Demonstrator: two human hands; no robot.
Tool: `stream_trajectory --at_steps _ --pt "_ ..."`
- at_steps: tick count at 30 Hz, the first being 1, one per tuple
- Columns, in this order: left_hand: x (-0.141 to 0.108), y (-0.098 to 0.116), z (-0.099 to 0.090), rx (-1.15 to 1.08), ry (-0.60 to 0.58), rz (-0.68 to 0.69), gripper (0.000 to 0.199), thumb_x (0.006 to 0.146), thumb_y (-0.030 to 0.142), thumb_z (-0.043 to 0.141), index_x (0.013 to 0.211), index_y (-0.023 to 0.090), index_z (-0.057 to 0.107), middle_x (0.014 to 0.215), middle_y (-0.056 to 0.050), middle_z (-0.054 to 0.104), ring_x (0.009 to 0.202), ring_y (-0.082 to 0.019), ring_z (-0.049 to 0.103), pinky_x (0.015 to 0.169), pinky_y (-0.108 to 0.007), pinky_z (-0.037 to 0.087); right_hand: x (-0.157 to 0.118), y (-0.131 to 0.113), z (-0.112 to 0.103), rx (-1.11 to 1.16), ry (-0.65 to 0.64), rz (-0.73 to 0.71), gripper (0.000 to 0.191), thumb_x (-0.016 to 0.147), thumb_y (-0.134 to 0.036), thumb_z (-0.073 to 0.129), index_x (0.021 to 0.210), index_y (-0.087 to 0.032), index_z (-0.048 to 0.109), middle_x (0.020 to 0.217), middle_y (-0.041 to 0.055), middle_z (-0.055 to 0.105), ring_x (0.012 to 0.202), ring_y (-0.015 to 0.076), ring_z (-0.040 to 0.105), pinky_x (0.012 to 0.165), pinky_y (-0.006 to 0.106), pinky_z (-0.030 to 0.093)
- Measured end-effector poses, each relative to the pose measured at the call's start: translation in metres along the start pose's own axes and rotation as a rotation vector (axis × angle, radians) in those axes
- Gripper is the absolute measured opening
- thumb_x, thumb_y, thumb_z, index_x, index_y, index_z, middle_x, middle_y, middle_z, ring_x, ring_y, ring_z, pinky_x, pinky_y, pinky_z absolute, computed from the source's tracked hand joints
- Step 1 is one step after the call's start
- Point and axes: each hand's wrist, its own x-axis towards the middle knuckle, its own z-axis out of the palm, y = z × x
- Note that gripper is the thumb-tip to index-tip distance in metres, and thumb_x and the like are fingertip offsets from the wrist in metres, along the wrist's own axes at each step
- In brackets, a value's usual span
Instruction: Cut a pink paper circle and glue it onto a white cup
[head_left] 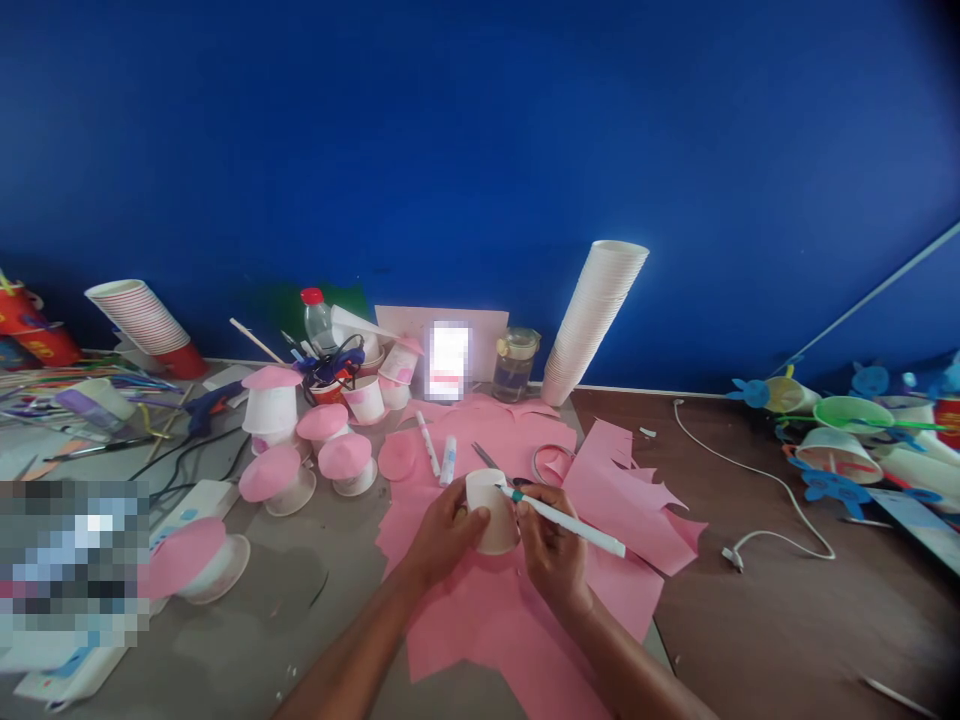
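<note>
A white paper cup [495, 530] stands upside down over the pink paper [457, 620], steadied by my left hand [446, 535], whose fingers wrap its left side. In my right hand [555, 550] is a white marker pen [574, 522] with a green band, its tip at the cup's upper right edge. Just behind the cup lie scissors [484, 455], partly hidden. A roll of tape [551, 463] rests to their right. To their left are a glue stick tube [448, 460] and a slim white pen [427, 443].
Several cups topped with pink paper discs [346, 457] stand at the left. Behind are a tall leaning stack of paper cups [596, 320], a glass jar [516, 365] and a bright screen [448, 355]. A white cable [750, 470] and blue-trimmed cups [836, 455] are on the right.
</note>
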Motion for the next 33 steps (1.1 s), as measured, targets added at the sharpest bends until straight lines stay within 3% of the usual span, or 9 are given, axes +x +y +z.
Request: stream_trajectory --at_steps 17,27,33 --pt "0.0 -0.007 -0.003 -0.236 -0.087 0.022 0.054 0.08 0.044 0.062 0.124 0.015 0.053 0.106 -0.01 0.063 0.086 -0.02 0.056 0.07 -0.026 0.043 0.009 -0.01 0.002 0.176 0.078 0.115 0.012 0.088 -0.031 0.053 0.083 -0.02 0.053 0.065 -0.0012 0.055 0.055 0.0117 0.052 0.05 0.023 0.046" --pt "-0.002 0.002 -0.003 -0.299 -0.087 0.005 0.058 0.074 0.05 0.066 0.12 0.015 0.058 0.104 -0.011 0.064 0.085 -0.021 0.057 0.068 -0.027 0.042 0.011 -0.008 0.003 0.271 0.073 0.203 0.017 0.087 -0.036 0.054 0.082 -0.02 0.052 0.063 -0.001 0.056 0.052 0.0114 0.05 0.048 0.023 0.042" --pt "-0.002 0.004 -0.003 -0.281 -0.044 0.003 0.053 0.074 0.05 0.066 0.112 0.014 0.062 0.085 -0.007 0.063 0.072 -0.016 0.053 0.063 -0.025 0.04 0.01 -0.008 0.003 0.314 0.057 0.227 0.017 0.086 -0.035 0.055 0.08 -0.02 0.052 0.061 -0.0019 0.053 0.055 0.0116 0.049 0.05 0.024 0.042"
